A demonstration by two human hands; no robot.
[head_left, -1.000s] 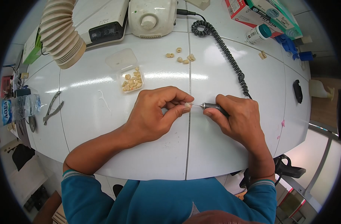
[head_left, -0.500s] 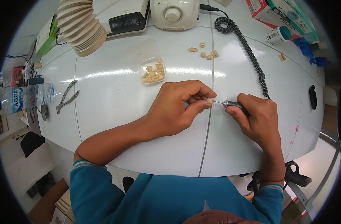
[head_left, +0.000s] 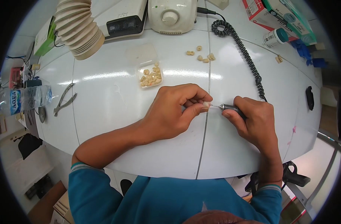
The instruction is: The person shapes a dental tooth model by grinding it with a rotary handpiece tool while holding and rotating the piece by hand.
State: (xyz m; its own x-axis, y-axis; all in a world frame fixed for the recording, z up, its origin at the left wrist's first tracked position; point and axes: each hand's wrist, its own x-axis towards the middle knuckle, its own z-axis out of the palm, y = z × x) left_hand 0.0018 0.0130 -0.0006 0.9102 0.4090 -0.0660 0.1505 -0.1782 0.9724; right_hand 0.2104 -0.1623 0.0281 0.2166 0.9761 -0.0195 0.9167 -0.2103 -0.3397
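- Hands: both held over the bench [head_left: 159, 160]; left hand [head_left: 172, 111] has thumb and fingertips pinched together on a small tooth-like piece [head_left: 206, 104].
- Right hand [head_left: 255, 116] wrapped closed around a dark handpiece [head_left: 233, 108]; its thin metal bit [head_left: 215, 106] points left at the pinched piece, between the two hands. Contact at the tip too small to confirm.
- Coiled cord [head_left: 247, 56], black, lies beyond the right hand and leads up toward a cream control unit [head_left: 172, 18] ahead of both hands.
- Clear box [head_left: 152, 86], lid open, just beyond the left hand; more tooth-like pieces inside.
- Loose crowns [head_left: 205, 60] in a small group beyond the left fingertips.
- Pliers [head_left: 61, 107] and plastic bottle [head_left: 28, 98] well left of the left hand, pliers nearer.
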